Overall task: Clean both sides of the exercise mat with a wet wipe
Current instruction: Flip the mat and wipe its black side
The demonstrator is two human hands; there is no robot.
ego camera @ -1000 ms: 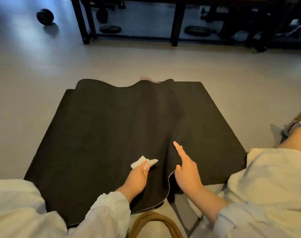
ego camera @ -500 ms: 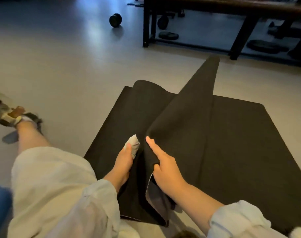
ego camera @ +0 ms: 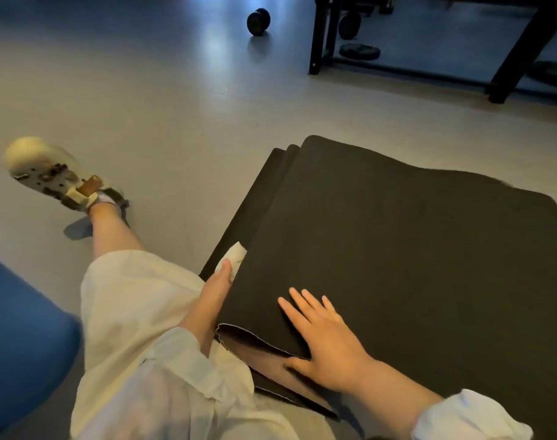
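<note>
Turning the mat: a seated person folds a black exercise mat (ego camera: 397,249) on the gym floor (ego camera: 144,106).

The right hand (ego camera: 326,342) lies flat, fingers spread, on the folded-over layer; the left hand (ego camera: 212,295) pinches the wet wipe (ego camera: 234,260) at the fold's edge. The flip looks finished; wiping the newly exposed face likely follows. A dumbbell (ego camera: 258,21) lies beyond.

Your right hand (ego camera: 326,341) lies flat on the folded mat (ego camera: 413,249); your left hand (ego camera: 212,296), holding the wipe (ego camera: 234,260), sits at its left edge.
</note>
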